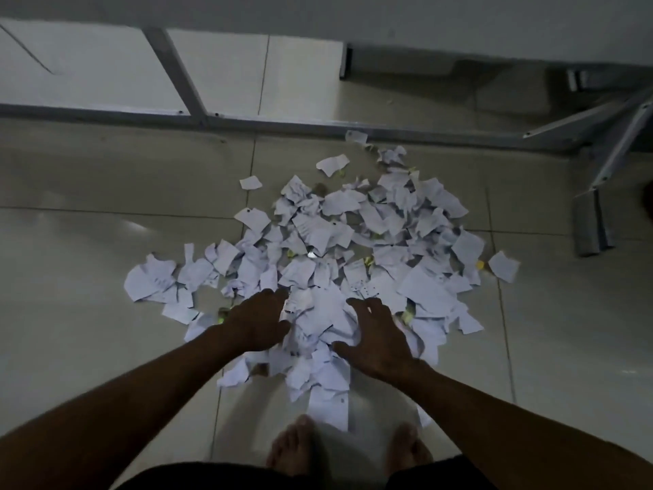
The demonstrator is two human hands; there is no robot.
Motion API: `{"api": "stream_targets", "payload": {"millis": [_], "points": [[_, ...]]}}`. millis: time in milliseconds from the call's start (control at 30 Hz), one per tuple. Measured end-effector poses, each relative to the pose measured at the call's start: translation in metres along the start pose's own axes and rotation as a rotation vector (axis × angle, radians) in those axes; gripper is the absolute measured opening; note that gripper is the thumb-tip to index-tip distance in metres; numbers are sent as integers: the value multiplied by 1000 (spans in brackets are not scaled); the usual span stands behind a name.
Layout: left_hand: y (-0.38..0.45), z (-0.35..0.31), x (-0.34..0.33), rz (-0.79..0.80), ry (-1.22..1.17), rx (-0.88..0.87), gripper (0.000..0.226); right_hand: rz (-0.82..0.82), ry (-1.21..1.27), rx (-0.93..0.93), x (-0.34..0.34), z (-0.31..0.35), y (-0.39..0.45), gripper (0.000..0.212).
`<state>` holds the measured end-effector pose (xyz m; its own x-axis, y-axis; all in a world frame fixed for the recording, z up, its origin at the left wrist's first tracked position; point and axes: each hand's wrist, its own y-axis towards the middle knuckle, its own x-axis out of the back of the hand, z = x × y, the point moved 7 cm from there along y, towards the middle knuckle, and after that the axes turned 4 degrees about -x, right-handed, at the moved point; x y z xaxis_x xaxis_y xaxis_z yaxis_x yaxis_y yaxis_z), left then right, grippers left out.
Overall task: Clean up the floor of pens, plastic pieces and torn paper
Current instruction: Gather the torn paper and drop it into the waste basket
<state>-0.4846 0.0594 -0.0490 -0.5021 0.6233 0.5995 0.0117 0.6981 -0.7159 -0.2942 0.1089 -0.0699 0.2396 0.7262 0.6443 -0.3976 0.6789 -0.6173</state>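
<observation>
Torn paper is bunching between two bare hands on a pale tiled floor, white scraps faintly printed, some crumpled, with small yellow-green plastic pieces peeking from underneath. The left hand and right hand are pressing in from either side, fingers spread and open, palms down, touching the heap but clasping nothing. The pile is fanning outward toward a grey metal frame, stray scraps lying loose at the right. Bare tile is lying open to the left. Bare feet are standing just behind the heap.
</observation>
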Motion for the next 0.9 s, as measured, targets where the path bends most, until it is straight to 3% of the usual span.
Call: {"api": "stream_targets", "payload": {"millis": [100, 200, 300, 367, 467, 533, 600, 767, 900], "points": [[32, 22, -25, -11, 118, -25, 81, -152, -116, 80, -44, -9, 26, 101], [52, 48, -51, -101, 201, 2, 121, -312, -205, 150, -73, -10, 48, 123], [68, 66, -75, -178, 198, 20, 149, -363, -256, 150, -79, -9, 64, 139], [76, 74, -88, -258, 191, -20, 154, -351, -256, 108, -81, -13, 71, 145], [81, 80, -111, -385, 58, -185, 141, -275, -253, 83, -90, -22, 71, 147], [78, 75, -124, -488, -75, -317, 117, -192, -227, 138, -98, -25, 69, 149], [78, 74, -129, -575, -236, -302, 100, -147, -233, 216, -106, -25, 68, 152], [85, 60, -134, -776, -407, -205, 75, -238, -209, 283, -116, -29, 72, 152], [87, 46, -134, -863, -509, -221, 72, -357, -196, 285, -120, -31, 76, 148]]}}
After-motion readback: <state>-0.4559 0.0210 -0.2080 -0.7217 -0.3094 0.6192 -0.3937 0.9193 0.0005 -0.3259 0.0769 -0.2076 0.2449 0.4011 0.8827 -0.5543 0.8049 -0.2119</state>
